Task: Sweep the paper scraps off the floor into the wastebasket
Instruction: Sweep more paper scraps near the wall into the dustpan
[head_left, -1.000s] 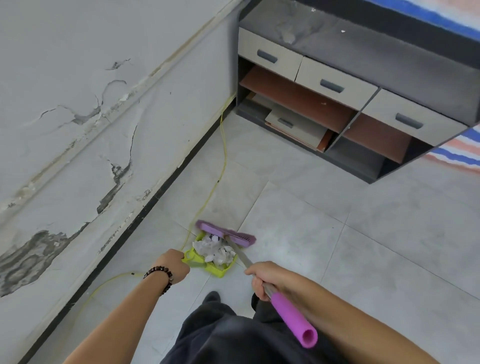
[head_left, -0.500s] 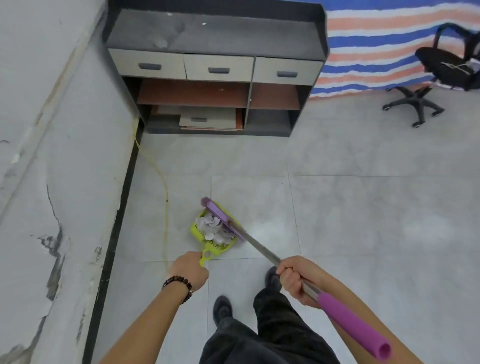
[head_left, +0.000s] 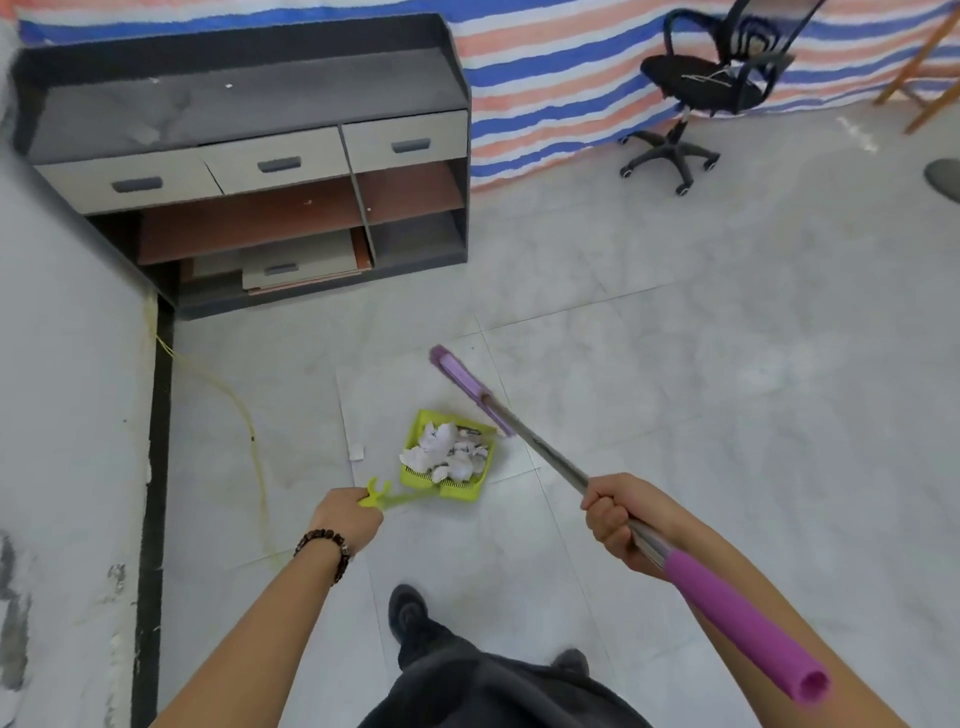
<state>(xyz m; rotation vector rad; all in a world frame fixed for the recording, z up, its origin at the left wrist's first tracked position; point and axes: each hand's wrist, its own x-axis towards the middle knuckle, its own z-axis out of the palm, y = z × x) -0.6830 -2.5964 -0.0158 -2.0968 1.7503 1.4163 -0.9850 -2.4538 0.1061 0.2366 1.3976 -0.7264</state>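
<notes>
A lime-green dustpan (head_left: 457, 491) sits low over the tiled floor, filled with crumpled white paper scraps (head_left: 448, 453). My left hand (head_left: 345, 517) grips its thin green handle. My right hand (head_left: 621, 522) is closed around the metal shaft of a purple broom (head_left: 470, 387), whose head lies just beyond and to the right of the pan. One small white scrap (head_left: 357, 452) lies on the floor left of the dustpan. No wastebasket is in view.
A grey drawer cabinet (head_left: 249, 161) stands against the wall at the back left. A yellow cable (head_left: 244, 410) trails along the floor by the wall. A black office chair (head_left: 696, 93) stands at the back right before a striped tarp. My shoes show below.
The view has swung right, away from the wall. The broom head has lifted off the dustpan and moved right; the dustpan with the scraps has come up and shifted right with my left hand.
</notes>
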